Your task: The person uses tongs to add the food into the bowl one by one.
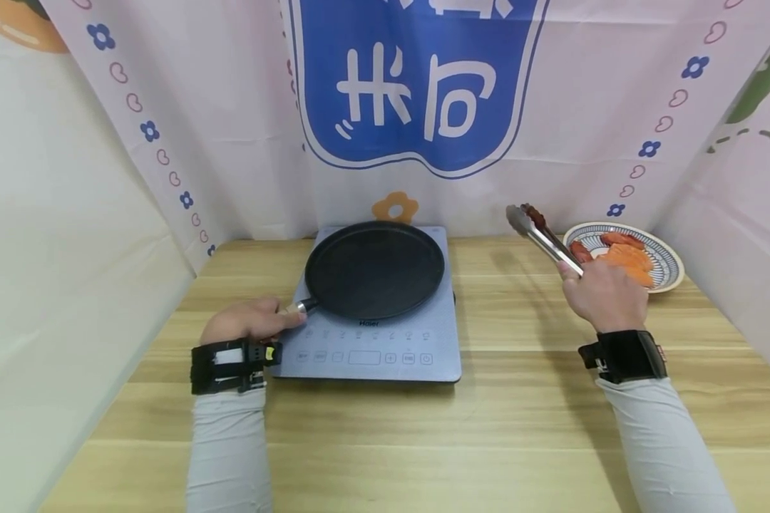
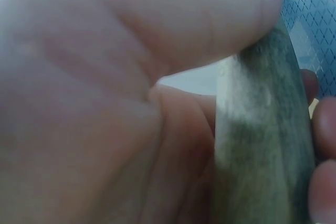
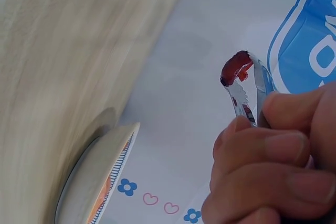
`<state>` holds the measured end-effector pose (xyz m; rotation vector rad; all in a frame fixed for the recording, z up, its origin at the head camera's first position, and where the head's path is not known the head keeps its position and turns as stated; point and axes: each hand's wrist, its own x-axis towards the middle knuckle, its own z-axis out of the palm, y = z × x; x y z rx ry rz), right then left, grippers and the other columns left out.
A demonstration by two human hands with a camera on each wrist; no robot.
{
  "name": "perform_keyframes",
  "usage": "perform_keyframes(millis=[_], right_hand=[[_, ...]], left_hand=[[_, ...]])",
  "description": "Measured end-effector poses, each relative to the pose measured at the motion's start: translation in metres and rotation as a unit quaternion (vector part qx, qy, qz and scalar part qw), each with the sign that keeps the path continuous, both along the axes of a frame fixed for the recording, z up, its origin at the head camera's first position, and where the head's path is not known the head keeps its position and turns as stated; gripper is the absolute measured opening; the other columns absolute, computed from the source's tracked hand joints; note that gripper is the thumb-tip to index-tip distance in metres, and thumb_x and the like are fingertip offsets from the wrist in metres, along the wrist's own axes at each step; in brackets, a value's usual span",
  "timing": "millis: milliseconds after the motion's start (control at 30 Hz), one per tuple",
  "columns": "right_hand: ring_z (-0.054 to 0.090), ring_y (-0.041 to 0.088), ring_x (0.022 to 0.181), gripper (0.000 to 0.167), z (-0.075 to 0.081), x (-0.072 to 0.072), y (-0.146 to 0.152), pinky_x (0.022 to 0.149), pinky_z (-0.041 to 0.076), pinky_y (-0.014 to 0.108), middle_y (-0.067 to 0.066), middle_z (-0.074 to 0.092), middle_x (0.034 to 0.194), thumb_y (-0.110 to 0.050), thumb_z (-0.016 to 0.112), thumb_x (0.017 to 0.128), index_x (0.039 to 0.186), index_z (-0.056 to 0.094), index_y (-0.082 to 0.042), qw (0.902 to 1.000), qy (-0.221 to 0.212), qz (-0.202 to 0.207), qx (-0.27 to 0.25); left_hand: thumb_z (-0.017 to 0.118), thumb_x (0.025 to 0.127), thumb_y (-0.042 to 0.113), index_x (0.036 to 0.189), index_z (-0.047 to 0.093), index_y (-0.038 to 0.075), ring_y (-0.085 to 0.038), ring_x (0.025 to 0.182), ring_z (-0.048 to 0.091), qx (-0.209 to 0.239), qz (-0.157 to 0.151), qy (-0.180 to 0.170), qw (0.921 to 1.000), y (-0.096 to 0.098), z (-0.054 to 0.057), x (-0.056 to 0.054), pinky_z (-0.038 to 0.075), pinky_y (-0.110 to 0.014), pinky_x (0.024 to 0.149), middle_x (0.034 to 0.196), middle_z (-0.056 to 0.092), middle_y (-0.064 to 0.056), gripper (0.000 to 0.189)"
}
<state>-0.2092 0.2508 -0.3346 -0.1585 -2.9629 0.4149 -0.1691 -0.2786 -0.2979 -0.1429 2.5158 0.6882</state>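
My left hand (image 1: 250, 320) grips the handle of a flat black pan (image 1: 375, 271), which rests on a grey induction cooker (image 1: 366, 349). Close up in the left wrist view, the wooden-looking handle (image 2: 262, 140) lies between thumb and curled fingers. Off to the right, my right hand (image 1: 609, 292) holds metal tongs (image 1: 545, 242) raised over the table, tips pointing up and left. A dark red, glossy piece of food (image 3: 236, 68) shows at the tong tips. Beside that hand stands a patterned plate (image 1: 670, 267) bearing orange slices (image 1: 629, 258) and reddish pieces.
The wooden table (image 1: 423, 442) ends at a white cloth backdrop (image 1: 250, 164) with a blue printed sign. Light walls (image 1: 45, 235) border it on the left and right. The cooker's control panel faces the front.
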Motion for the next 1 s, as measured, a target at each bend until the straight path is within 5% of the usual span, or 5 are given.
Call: perform_keyframes(millis=[300, 533, 1000], right_hand=[[0.06, 0.04, 0.073, 0.077, 0.005, 0.004, -0.007, 0.051, 0.04, 0.046, 0.024, 0.059, 0.082, -0.066, 0.03, 0.107, 0.096, 0.062, 0.003, 0.9998, 0.001, 0.015, -0.012], [0.056, 0.034, 0.066, 0.074, 0.01, 0.007, -0.017, 0.051, 0.037, 0.042, 0.016, 0.052, 0.073, -0.066, 0.031, 0.107, 0.087, 0.058, -0.001, 0.9996, 0.01, 0.021, -0.015], [0.061, 0.04, 0.069, 0.074, 0.012, 0.01, -0.031, 0.05, 0.039, 0.044, 0.021, 0.058, 0.078, -0.068, 0.033, 0.107, 0.081, 0.06, -0.003, 0.999, 0.024, 0.031, -0.023]], left_hand=[[0.055, 0.105, 0.05, 0.105, 0.053, 0.006, -0.023, 0.084, 0.055, -0.003, -0.017, 0.007, 0.9998, 0.0, -0.001, -0.003, 0.044, -0.03, 0.069, 0.09, 0.055, -0.007, 0.044], [0.055, 0.105, 0.05, 0.101, 0.051, 0.007, -0.021, 0.079, 0.053, 0.003, -0.013, 0.001, 0.9999, 0.0, -0.002, -0.003, 0.043, -0.029, 0.068, 0.084, 0.054, -0.004, 0.043], [0.054, 0.105, 0.053, 0.103, 0.052, 0.007, -0.021, 0.079, 0.054, -0.01, -0.014, -0.001, 0.9999, 0.001, 0.0, -0.002, 0.042, -0.03, 0.067, 0.085, 0.054, -0.005, 0.046]])
